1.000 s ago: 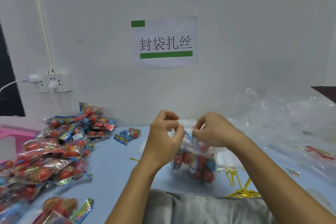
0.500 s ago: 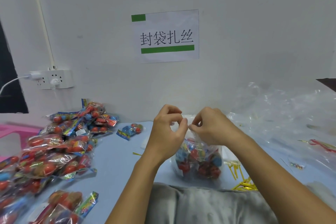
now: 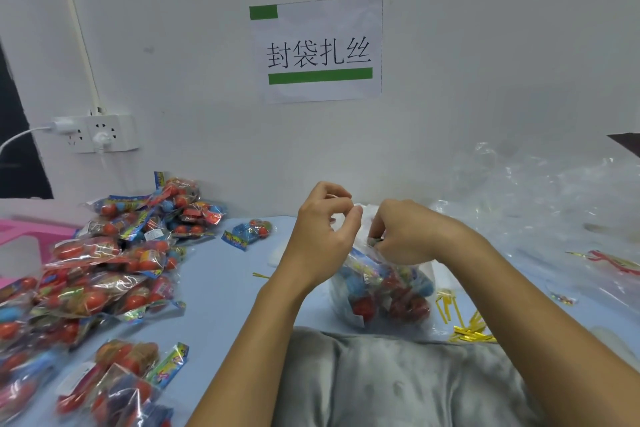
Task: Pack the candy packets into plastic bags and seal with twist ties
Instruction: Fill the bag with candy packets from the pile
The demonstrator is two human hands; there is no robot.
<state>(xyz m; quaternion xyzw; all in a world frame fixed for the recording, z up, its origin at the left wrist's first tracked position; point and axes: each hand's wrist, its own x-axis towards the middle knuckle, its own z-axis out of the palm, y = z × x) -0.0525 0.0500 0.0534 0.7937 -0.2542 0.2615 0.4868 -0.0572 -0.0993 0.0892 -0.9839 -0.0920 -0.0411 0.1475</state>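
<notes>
Head view. My left hand (image 3: pixel 322 236): fingers pinched on the gathered neck of the plastic bag (image 3: pixel 381 291). My right hand (image 3: pixel 408 236): curled tight on the same neck, just beside the left. The bag: filled with red and blue candy, resting on the blue table (image 3: pixel 221 274) at its near edge. Gold twist ties (image 3: pixel 467 329): loose cluster right of the bag. Candy packets (image 3: pixel 114 263): heaped at left. Empty clear bags (image 3: pixel 540 204): piled at right. Paper sign (image 3: pixel 317 48): on the wall.
</notes>
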